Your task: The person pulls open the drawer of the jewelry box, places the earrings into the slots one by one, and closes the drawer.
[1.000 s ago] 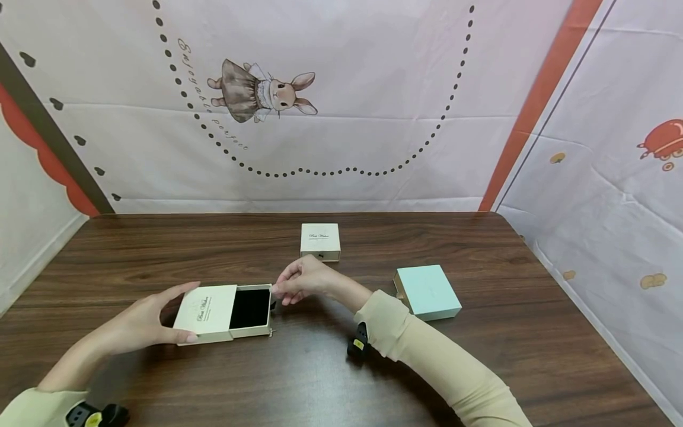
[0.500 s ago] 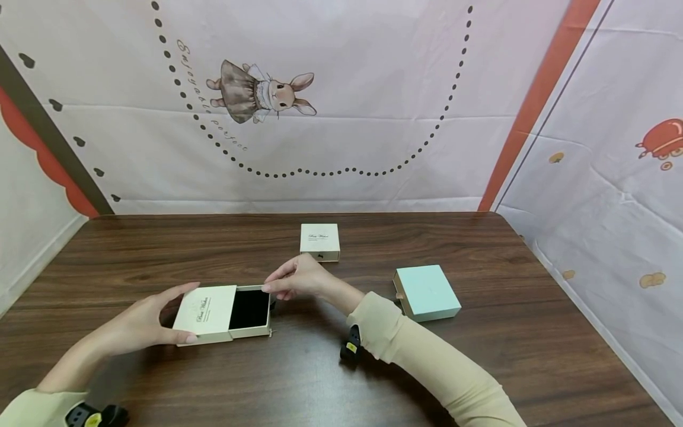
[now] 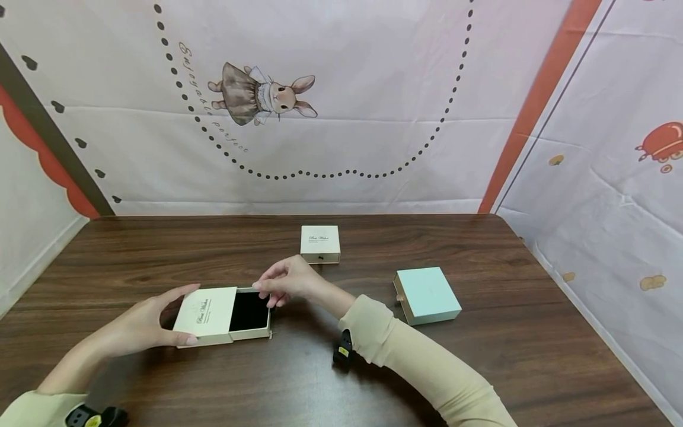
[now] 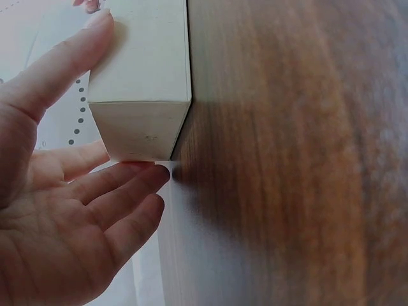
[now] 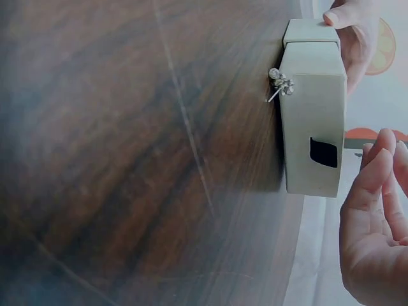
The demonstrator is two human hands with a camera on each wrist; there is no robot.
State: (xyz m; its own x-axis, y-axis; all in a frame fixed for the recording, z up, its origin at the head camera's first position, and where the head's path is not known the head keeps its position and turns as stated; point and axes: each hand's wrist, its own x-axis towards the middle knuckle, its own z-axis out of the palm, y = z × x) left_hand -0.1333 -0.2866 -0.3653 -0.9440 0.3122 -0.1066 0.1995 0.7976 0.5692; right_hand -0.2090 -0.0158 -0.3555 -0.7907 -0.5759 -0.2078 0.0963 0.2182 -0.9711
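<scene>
A cream slide-out box (image 3: pixel 205 314) with printed lettering lies on the table at left, its black-lined drawer (image 3: pixel 249 311) partly pulled out to the right. My left hand (image 3: pixel 141 326) holds the box's sleeve, thumb on the near side and fingers at the far side. Over the drawer's far edge is my right hand (image 3: pixel 290 281), thumb and forefinger drawn together; whether something tiny sits between them cannot be made out. A sparkling earring (image 5: pixel 281 83) with a thin post is by the drawer's near right corner. On the drawer's front is a black ribbon tab (image 5: pixel 324 153).
A smaller cream box (image 3: pixel 320 243) stands closed near the table's back edge. Farther right is a pale blue box (image 3: pixel 428 293) with a small pull tab. The dark wooden table (image 3: pixel 299 379) meets a printed cloth backdrop (image 3: pixel 373 118) behind.
My right hand has shifted left, from the drawer's far right corner to above its far edge. The left hand and the box have stayed in place.
</scene>
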